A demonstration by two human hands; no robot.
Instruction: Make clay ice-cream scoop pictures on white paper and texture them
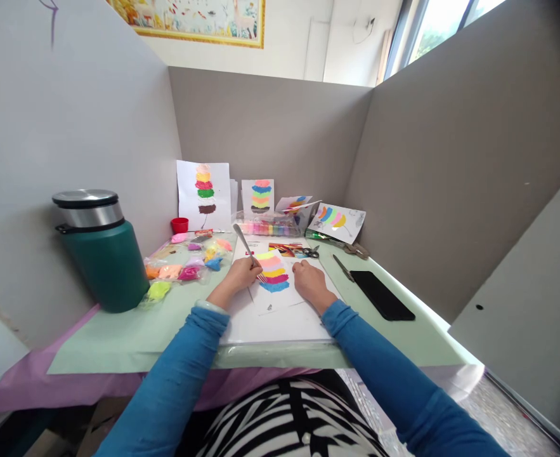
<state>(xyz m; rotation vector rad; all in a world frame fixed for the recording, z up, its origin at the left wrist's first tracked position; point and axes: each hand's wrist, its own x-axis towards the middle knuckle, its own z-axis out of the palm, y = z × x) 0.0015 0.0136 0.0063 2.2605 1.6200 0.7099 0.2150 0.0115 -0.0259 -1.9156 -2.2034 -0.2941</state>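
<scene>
Left hand: the left hand [241, 274] has its grip clamped on a fork [245, 243], the handle slanting up and away, the tines at the left side of the striped drawing.
Right hand: the right hand [309, 284] rests with fingers curled at the drawing's right edge; whether its grip pinches anything, I cannot tell.
Striped drawing: the drawing [274, 271] lies between the two grips, bands of yellow, pink, orange, magenta and blue, on a white sheet [280, 327] on the table [189, 330].
Beyond the grips: scissors [311, 252], then a clear box of colours [270, 227], with propped pictures [257, 195] behind it.
Left of the left grip: bags of bright clay [191, 271], a red cup [179, 225] farther back, and a green bottle [103, 260] well apart.
Right of the right grip: a knife [343, 268] beside a black phone [382, 295], both lying flat.
</scene>
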